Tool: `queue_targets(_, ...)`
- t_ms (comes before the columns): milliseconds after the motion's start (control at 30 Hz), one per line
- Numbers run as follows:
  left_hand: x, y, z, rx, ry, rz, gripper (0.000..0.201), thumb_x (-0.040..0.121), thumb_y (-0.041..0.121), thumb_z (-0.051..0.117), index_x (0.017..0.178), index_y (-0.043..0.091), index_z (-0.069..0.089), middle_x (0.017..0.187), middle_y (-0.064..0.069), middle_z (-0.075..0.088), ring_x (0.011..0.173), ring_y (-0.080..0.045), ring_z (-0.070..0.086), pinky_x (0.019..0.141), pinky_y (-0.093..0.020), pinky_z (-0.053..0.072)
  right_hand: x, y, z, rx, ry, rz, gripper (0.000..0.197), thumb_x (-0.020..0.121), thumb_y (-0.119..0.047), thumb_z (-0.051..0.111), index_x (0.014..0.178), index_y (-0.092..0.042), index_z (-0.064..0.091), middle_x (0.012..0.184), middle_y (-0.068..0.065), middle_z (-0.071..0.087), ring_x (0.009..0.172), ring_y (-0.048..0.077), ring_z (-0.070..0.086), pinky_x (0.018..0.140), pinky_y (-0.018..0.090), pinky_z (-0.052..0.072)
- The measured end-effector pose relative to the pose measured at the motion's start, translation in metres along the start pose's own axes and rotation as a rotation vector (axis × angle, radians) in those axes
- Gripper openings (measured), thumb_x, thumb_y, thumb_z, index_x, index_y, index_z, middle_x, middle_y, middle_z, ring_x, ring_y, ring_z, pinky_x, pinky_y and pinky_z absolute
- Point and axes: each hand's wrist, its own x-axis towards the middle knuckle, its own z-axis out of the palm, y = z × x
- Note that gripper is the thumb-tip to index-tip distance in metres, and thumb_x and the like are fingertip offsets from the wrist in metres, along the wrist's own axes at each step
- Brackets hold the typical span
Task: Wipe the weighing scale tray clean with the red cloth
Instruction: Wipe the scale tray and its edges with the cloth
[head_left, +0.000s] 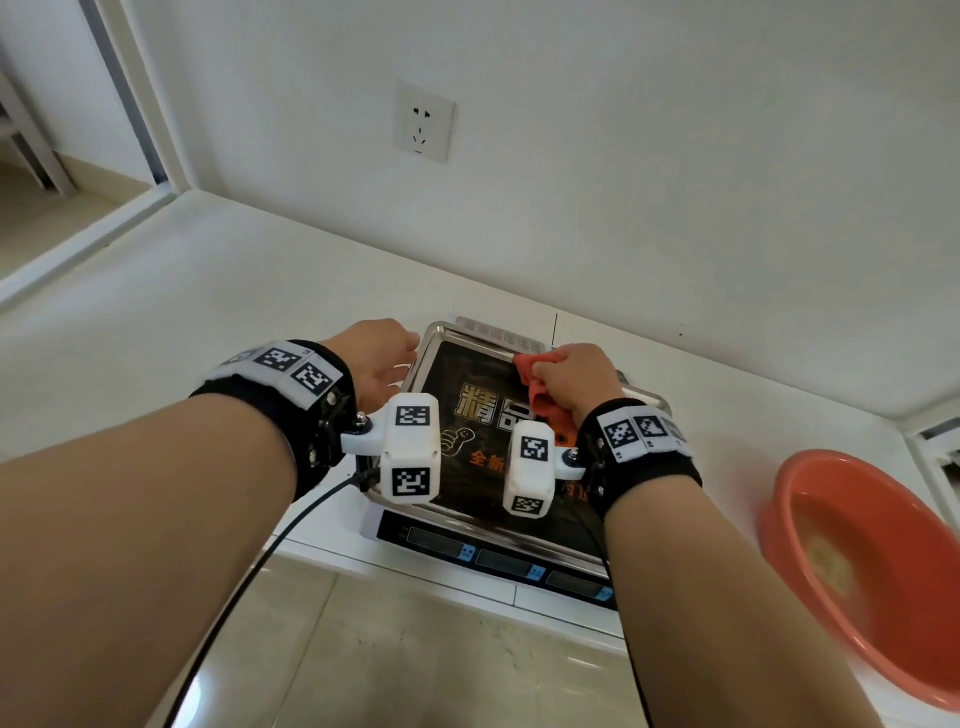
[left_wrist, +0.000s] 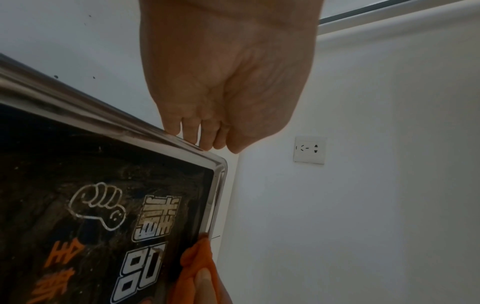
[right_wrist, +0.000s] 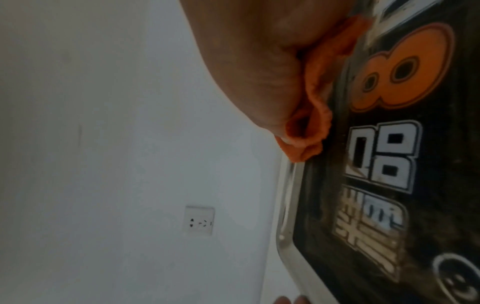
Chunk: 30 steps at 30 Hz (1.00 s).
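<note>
The weighing scale's steel tray (head_left: 435, 332) carries a black sticker with gold and orange print and sits on the white counter near the wall. My right hand (head_left: 576, 376) grips the bunched red cloth (head_left: 530, 371) and presses it on the tray's far right part, close to the far rim (right_wrist: 288, 205). The cloth (right_wrist: 319, 96) bulges out below the curled fingers. My left hand (head_left: 382, 364) rests against the tray's left rim (left_wrist: 103, 121) near the far left corner, its fingers (left_wrist: 192, 133) touching the metal edge. The cloth (left_wrist: 197, 261) shows under the right thumb.
An orange-red basin (head_left: 857, 561) holding some water stands on the counter to the right. The scale's display panel (head_left: 498, 556) faces me at the counter's front edge. The white wall with a socket (head_left: 423, 124) rises just behind the scale. A black cable (head_left: 270, 551) hangs from my left wrist.
</note>
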Motion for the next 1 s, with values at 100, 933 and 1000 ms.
queue_targets(100,-0.002,0.001,-0.001,0.025,-0.005,0.02,0.021,0.097,0.004,0.041,0.085,0.01,0.057,0.105,-0.005,0.061,0.096,-0.017,0.057,0.088,-0.033,0.046,0.0,-0.001,-0.005,-0.049,0.028,-0.022,0.021,0.09,-0.003,0.054,0.088,-0.011,0.073,0.059,0.002,0.064,0.056,0.022,0.063,0.06,0.032,0.054)
queue_targets(933,0.002,-0.003,-0.011,0.177,-0.047,0.058,0.037,0.088,-0.016,0.034,0.072,0.015,0.047,0.082,0.0,0.054,0.094,-0.017,0.055,0.09,-0.028,0.042,0.004,-0.022,0.04,-0.266,0.053,-0.253,0.015,0.089,-0.01,0.059,0.094,-0.023,0.067,0.067,-0.007,0.069,0.066,0.01,0.069,0.059,0.022,0.053)
queue_targets(1000,0.0,-0.002,-0.011,0.155,-0.05,0.048,0.039,0.086,-0.018,0.032,0.069,0.014,0.045,0.079,0.0,0.053,0.085,-0.015,0.054,0.079,-0.026,0.043,0.003,-0.025,0.04,-0.201,-0.018,-0.263,0.012,0.095,-0.015,0.057,0.095,-0.024,0.066,0.055,-0.01,0.066,0.044,0.001,0.062,0.039,0.014,0.043)
